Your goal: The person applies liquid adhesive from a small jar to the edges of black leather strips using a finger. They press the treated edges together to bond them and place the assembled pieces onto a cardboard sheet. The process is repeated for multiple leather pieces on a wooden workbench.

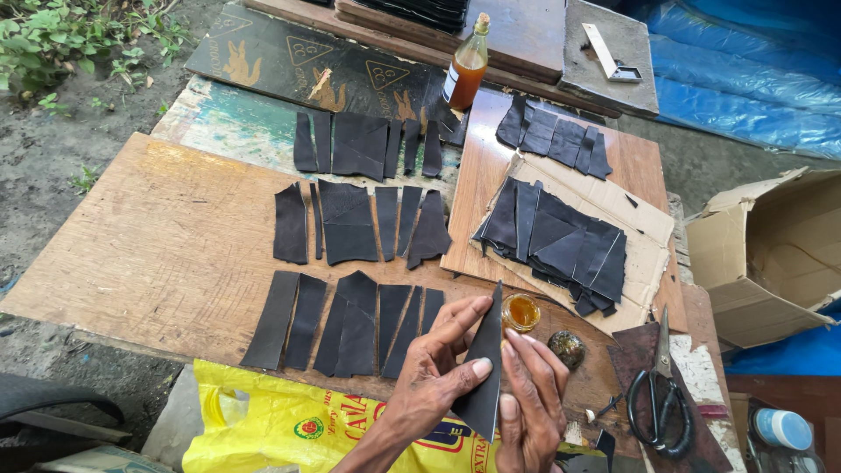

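My left hand (431,372) and my right hand (528,394) together hold a narrow black leather piece (484,350) upright near the front edge of the wooden board (166,245). The left thumb and fingers pinch its left edge; the right fingers press on its right side. Just beyond it stands a small open jar of amber glue (521,312). To the left, rows of cut black leather pieces (350,324) lie flat on the board.
A stack of black pieces (561,241) rests on cardboard at the right. A bottle of amber liquid (467,66) stands at the back. Black scissors (661,398) lie at the right, a yellow plastic bag (289,420) in front, an open carton (771,254) far right.
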